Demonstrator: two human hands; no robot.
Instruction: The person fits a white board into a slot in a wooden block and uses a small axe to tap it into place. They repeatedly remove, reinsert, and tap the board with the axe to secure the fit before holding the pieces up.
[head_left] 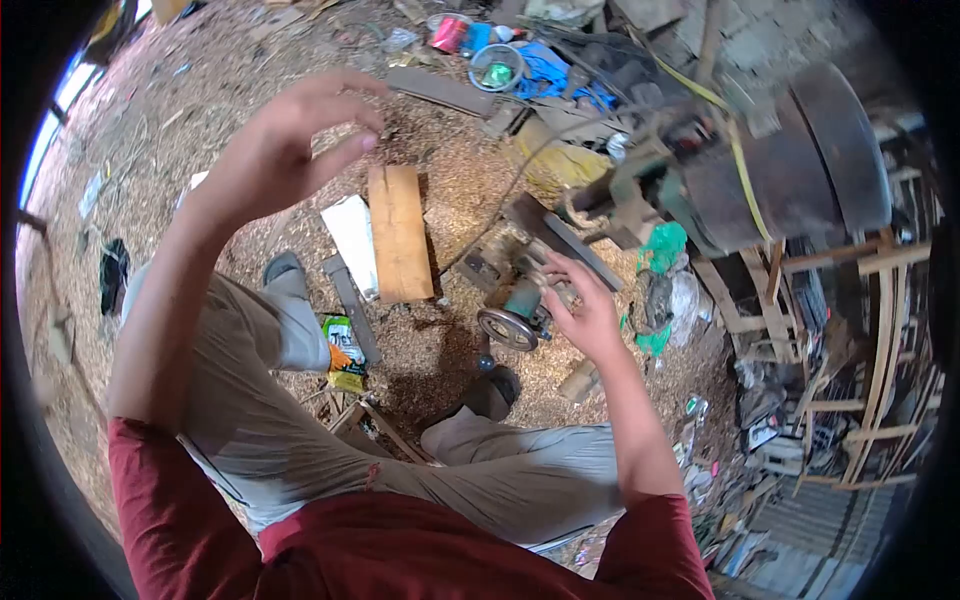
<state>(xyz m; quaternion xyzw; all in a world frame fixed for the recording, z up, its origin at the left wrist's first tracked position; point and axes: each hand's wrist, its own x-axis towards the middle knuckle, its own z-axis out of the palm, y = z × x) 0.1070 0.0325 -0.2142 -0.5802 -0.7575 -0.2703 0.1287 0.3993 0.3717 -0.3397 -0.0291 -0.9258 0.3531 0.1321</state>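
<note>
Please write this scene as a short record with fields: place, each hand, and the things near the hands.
place: ground covered with wood shavings
left hand: raised, fingers curled, holds nothing I can see
right hand: touching a small machine, grip unclear
machine part: round pulley wheel beside the right hand
near: wooden board, white sheet, snack packet

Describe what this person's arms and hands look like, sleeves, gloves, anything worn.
Both arms are bare from the upper arm down, below short dark red sleeves. The left hand and right hand are ungloved; no watch, ring or bracelet shows on either. Light grey trousers complete the clothing.
</note>
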